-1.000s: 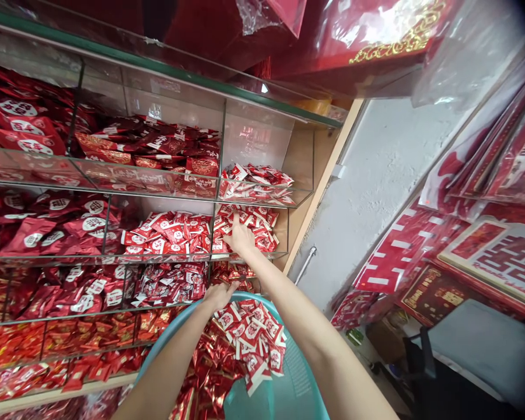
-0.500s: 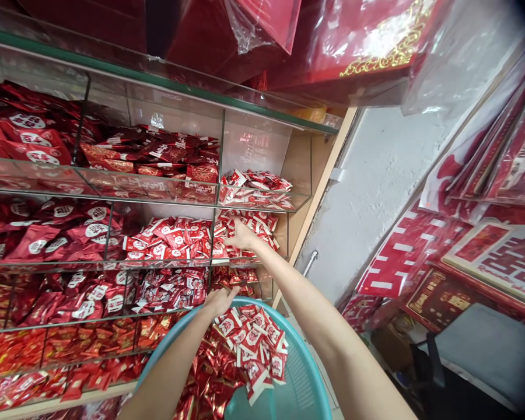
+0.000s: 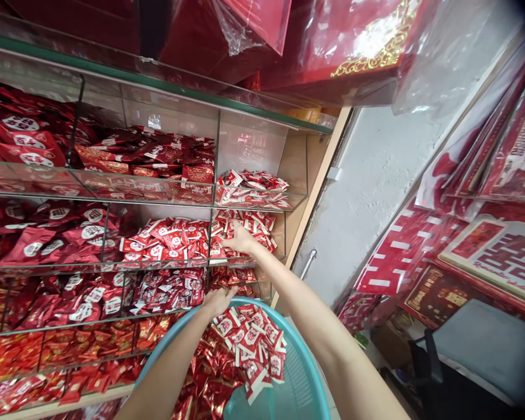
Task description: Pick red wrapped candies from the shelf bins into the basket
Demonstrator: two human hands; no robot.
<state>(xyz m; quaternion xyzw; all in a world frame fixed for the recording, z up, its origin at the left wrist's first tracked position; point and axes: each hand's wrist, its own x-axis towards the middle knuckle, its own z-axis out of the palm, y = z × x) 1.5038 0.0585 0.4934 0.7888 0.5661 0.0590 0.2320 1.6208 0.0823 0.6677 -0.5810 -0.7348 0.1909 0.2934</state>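
Observation:
My right hand [image 3: 240, 240] reaches into a right-hand shelf compartment, over small red-and-white candy packets [image 3: 262, 224]. Its thumb and fingers are apart, and nothing shows in its grasp. Lower down, my left hand [image 3: 219, 301] is closed on the far rim of a round turquoise plastic basket [image 3: 304, 356]; its fingertips are partly hidden. Inside the basket, red-and-white packets [image 3: 256, 341] lie heaped over shiny dark red wrapped candies [image 3: 205, 373].
Glass shelves [image 3: 157, 201] with dividers hold red packets in several rows to the left. Large red bags [image 3: 324, 46] in plastic overhang the top. A pale wall [image 3: 359, 192], red decorations [image 3: 389, 251] and a dark chair [image 3: 441, 361] stand to the right.
The view has shifted slightly. My right hand stays over the compartment, its fingers slightly repositioned. My left hand remains at the basket rim, and the basket's contents look the same.

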